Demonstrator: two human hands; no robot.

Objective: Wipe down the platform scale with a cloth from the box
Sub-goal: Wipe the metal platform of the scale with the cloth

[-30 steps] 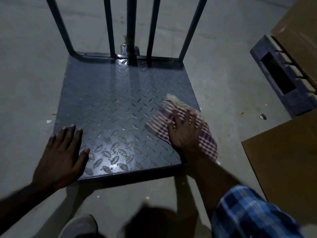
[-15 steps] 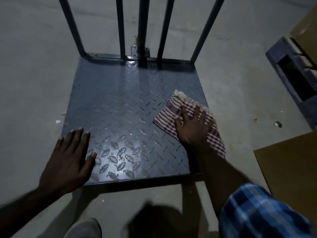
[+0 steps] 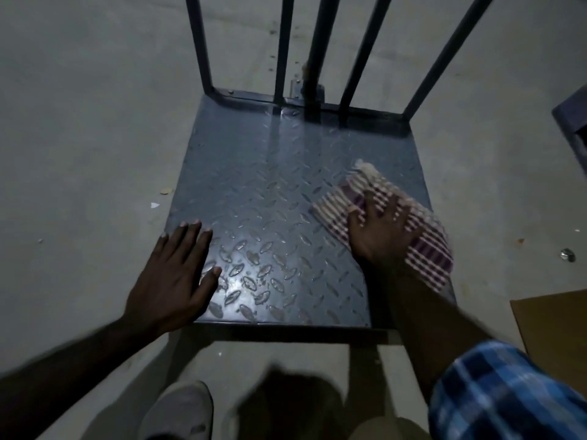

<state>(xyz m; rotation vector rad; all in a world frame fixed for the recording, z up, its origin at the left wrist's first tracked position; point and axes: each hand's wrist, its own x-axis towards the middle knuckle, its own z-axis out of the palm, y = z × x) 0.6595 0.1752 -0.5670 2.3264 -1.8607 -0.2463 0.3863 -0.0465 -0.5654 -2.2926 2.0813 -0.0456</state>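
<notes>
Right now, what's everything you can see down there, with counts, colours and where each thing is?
platform scale: one, dark grey tread plate, on the floor, centre
upright bars: five, dark, along the scale's far edge
cloth: one, maroon and white checked, on the plate's right side
cardboard: one brown sheet, right edge
pallet: one dark corner, far right
floor: grey concrete, small scraps scattered
shoe: one, pale, bottom
sleeve: one, blue plaid, on the right arm
left hand: flat on the plate's near left corner
right hand: flat on the cloth
</notes>
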